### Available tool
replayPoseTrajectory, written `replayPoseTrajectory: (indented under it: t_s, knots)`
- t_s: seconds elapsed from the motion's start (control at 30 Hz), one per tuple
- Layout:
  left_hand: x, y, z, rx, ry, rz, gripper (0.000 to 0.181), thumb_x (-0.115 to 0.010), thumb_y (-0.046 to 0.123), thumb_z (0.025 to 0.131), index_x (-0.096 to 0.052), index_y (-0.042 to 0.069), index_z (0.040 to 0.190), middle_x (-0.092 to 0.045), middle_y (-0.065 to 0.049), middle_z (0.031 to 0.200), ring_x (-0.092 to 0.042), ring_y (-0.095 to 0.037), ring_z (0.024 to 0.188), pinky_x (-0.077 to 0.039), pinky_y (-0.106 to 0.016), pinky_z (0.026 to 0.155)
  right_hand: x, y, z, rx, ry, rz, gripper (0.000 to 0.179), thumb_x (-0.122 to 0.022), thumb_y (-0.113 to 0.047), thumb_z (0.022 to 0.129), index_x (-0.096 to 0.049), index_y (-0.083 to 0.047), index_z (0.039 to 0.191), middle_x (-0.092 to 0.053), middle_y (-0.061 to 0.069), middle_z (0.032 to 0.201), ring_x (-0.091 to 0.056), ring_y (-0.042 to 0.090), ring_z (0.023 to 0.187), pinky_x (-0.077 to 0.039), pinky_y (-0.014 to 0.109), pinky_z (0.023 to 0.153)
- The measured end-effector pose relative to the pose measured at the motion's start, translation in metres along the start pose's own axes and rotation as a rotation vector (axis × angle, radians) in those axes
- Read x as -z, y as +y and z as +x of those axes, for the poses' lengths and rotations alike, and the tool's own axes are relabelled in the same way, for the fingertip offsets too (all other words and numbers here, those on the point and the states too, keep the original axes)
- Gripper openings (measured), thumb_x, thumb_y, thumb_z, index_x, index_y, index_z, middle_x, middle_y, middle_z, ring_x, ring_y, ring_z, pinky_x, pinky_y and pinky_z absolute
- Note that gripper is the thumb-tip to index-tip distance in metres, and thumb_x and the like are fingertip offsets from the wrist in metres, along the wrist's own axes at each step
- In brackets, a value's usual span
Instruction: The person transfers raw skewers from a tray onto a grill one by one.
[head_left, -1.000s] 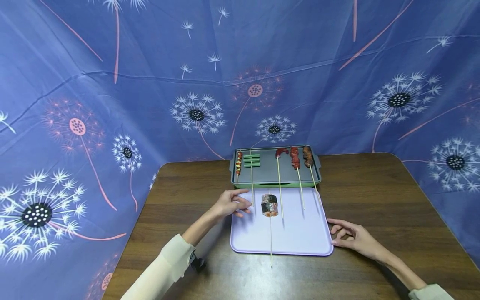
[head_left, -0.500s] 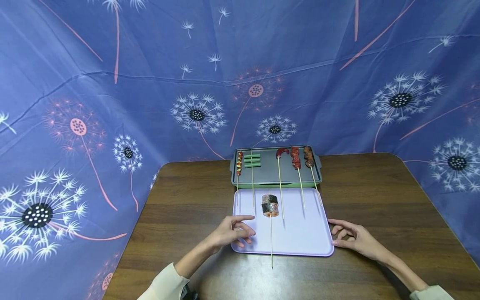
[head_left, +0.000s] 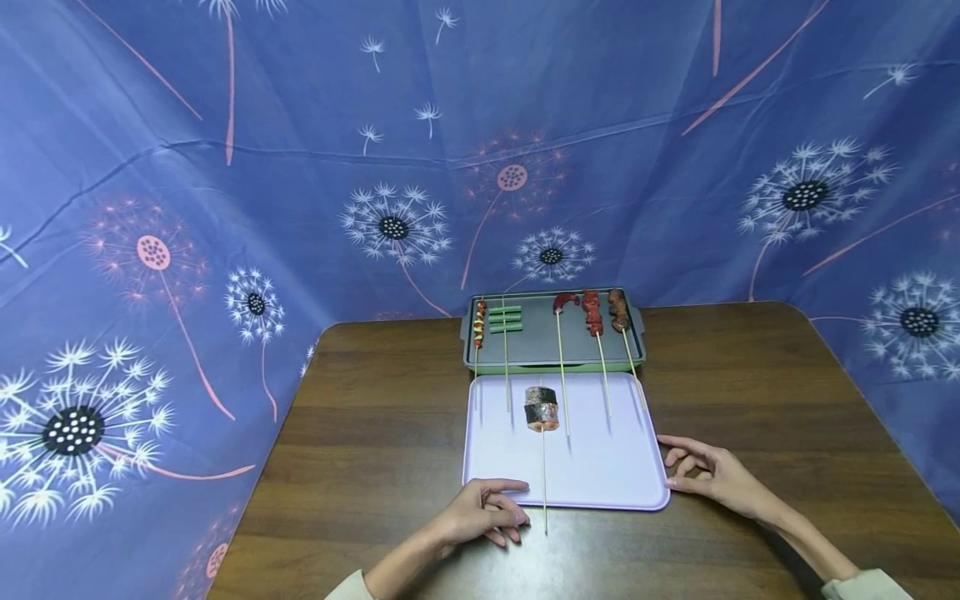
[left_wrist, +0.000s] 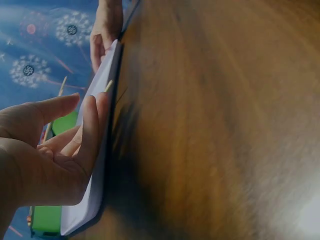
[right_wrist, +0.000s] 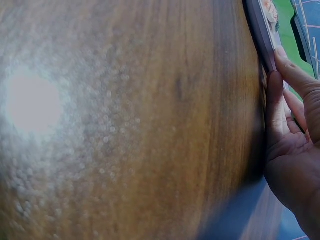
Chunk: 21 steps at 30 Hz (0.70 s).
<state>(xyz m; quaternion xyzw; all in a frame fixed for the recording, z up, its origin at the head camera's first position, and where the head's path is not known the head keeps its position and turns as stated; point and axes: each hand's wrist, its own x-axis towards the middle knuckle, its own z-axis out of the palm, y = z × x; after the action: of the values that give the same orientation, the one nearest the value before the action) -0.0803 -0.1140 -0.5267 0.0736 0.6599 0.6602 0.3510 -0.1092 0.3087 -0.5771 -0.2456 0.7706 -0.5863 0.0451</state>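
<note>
A lilac tray [head_left: 607, 479] lies on the table, with a skewer of dark-skinned, orange-fleshed fish pieces [head_left: 542, 408] over it, its stick reaching past the front edge. My left hand [head_left: 486, 515] hovers at the tray's front edge, left of that stick, fingers loosely bent and holding nothing. In the left wrist view the left hand [left_wrist: 65, 145] overlaps the tray's side, thumb apart from the fingers. My right hand [head_left: 712, 475] touches the tray's right edge with thumb and index finger spread along it. The right wrist view shows the right hand's fingertips [right_wrist: 276, 77] right at the tray's rim [right_wrist: 267, 37].
Behind the tray stands a grey grill plate [head_left: 532, 350] with a green base. Several skewers lie on it, among them green vegetable pieces [head_left: 506, 320] and red meat [head_left: 592, 312]; their sticks extend over the tray. A blue dandelion-print cloth [head_left: 300, 167] hangs behind the wooden table [head_left: 360, 467].
My left hand has drawn back toward me, from the tray's far left part to its front edge. The right hand stays at the right edge; the tray and skewers look unmoved.
</note>
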Motion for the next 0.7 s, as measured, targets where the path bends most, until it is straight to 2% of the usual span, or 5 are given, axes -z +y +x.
replayPoseTrajectory:
  t_s: [0.4, 0.7]
  knots:
    - [-0.021, -0.012, 0.010, 0.017, -0.001, -0.074, 0.059, -0.068, 0.003, 0.095, -0.044, -0.005, 0.149, -0.072, -0.028, 0.115, -0.077, -0.023, 0.084, -0.061, -0.022, 0.062, 0.001, 0.001, -0.001, 0.001, 0.008, -0.008, 0.055, -0.073, 0.012, 0.085, -0.049, 0.022, 0.132, -0.064, 0.007, 0.100, -0.066, 0.000, 0.081, -0.055, 0.022, 0.057]
    - [-0.028, -0.014, 0.016, 0.030, -0.013, -0.179, 0.065, -0.068, 0.001, 0.095, -0.037, -0.006, 0.152, -0.071, -0.030, 0.118, -0.077, -0.019, 0.084, -0.061, -0.020, 0.065, 0.000, 0.000, -0.002, -0.009, 0.009, -0.013, 0.055, -0.073, 0.012, 0.085, -0.049, 0.022, 0.133, -0.064, 0.008, 0.100, -0.066, -0.001, 0.082, -0.056, 0.022, 0.058]
